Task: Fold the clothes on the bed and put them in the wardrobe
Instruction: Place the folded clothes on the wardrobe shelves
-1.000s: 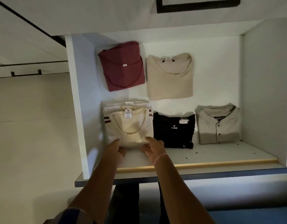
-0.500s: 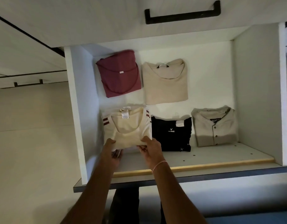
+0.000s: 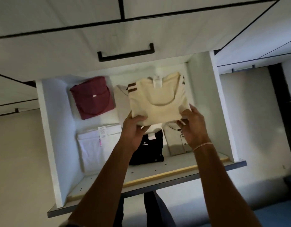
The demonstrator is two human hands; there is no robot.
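Nearest up: two bare forearms reaching in from below, thin bracelet (image 3: 202, 145) on the right wrist. Past those, front edge of the shelf (image 3: 157, 176) with its pale wooden lip.

Along that front edge, left to right: white tee (image 3: 93, 149) tucked in the front left corner with a label showing, black tee (image 3: 149, 151) in the middle, partly behind the left wrist, grey shirt (image 3: 175, 143) with buttons toward the front right. All folded flat, black and grey just beside each other.

Above that row, holding up a folded cream tee (image 3: 157, 102), brown stripes on the sleeves, neckline facing the camera, lifted clear of the shelf as far as can be told. Near left corner gripped by the left hand (image 3: 133, 128), fingers curled round the edge. Near right corner pinched by the right hand (image 3: 194, 126), fingers a bit spread up the right edge. Covers the tops of the black and grey ones and most of a beige tee (image 3: 121, 104) at the back.

Back left corner: maroon tee (image 3: 92, 97), folded, sitting a little crooked, just beside the beige one. Further up, white panel with a black handle (image 3: 125, 53).
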